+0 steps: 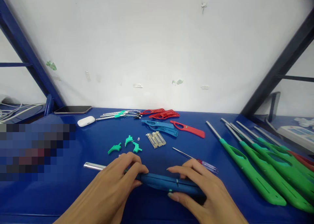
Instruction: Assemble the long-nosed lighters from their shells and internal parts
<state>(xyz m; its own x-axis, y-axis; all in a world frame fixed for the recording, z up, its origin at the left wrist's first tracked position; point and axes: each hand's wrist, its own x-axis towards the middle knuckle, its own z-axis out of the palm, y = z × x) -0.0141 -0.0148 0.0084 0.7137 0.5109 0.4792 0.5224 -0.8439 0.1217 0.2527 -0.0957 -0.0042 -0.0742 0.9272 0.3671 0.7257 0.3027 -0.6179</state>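
Note:
A blue lighter body (162, 182) lies sideways low in the head view, its metal tube (94, 166) pointing left. My left hand (120, 181) wraps its fingers round the body's left end, near the tube. At the right end, my right hand (198, 188) holds it between thumb and fingers. A small green piece shows on the body's lower edge by my right thumb. Just beyond my right hand lies a screwdriver (207, 165) with a clear and purple handle. Green trigger pieces (114, 148) rest beyond my left hand, and clear fuel tanks (157, 139) lie behind.
Several green lighters (252, 171) fan out at the right. Blue shell halves (162, 126), a red shell half (188, 129) and metal tubes (117, 115) lie at the back. A white case (86, 121) and a phone (73, 110) are back left.

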